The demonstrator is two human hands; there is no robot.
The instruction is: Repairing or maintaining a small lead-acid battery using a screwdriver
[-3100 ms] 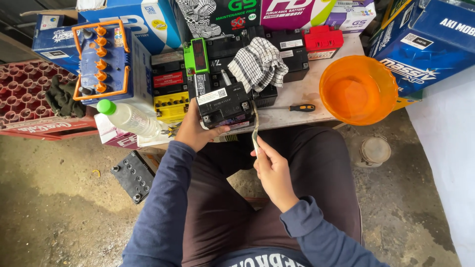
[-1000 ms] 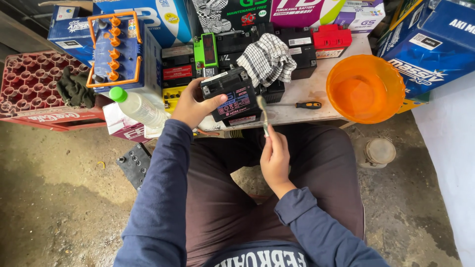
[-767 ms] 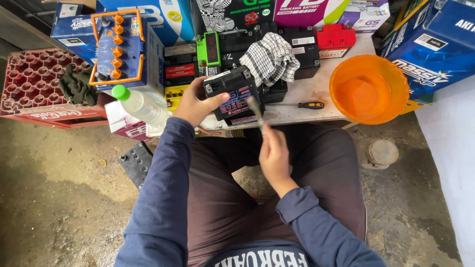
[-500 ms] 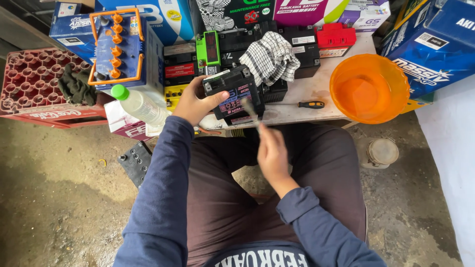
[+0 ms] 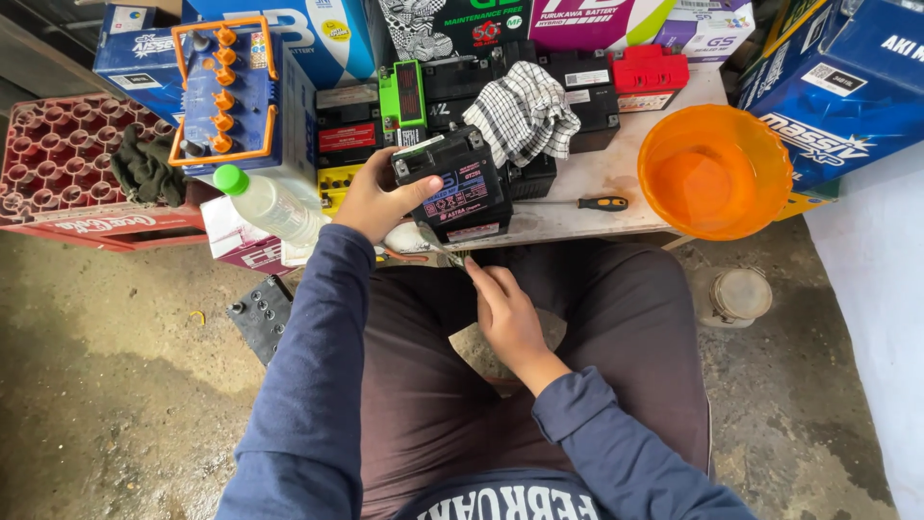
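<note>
The seated person has one small black battery (image 5: 452, 183) tilted up at the near edge of the pale tabletop (image 5: 616, 169), and the left hand (image 5: 377, 197) is closed around its left side, thumb across the top. The right hand (image 5: 500, 308) sits lower, over the lap, fingers pinched shut on one thin metal tool (image 5: 441, 248) whose tip reaches up to just under the battery's lower edge; the two hands are apart, with the tool between them. Counting the rest: one checked cloth (image 5: 525, 111) draped over a row of black batteries right behind the held one, one screwdriver (image 5: 577, 203) with an orange-and-black handle lying just to its right, one orange basin (image 5: 714, 171) hanging over the table's right corner, one clear bottle with a green cap (image 5: 265, 200) lying at the left, one blue battery with orange caps (image 5: 223, 91) behind that, and one red crate (image 5: 58, 164) far left. The table's back half is packed tight with boxes, so the only bare strip runs along the front edge between battery and basin. On the concrete floor lie a dark battery (image 5: 255, 313) by the left knee and a round jar lid (image 5: 736, 294) to the right.
</note>
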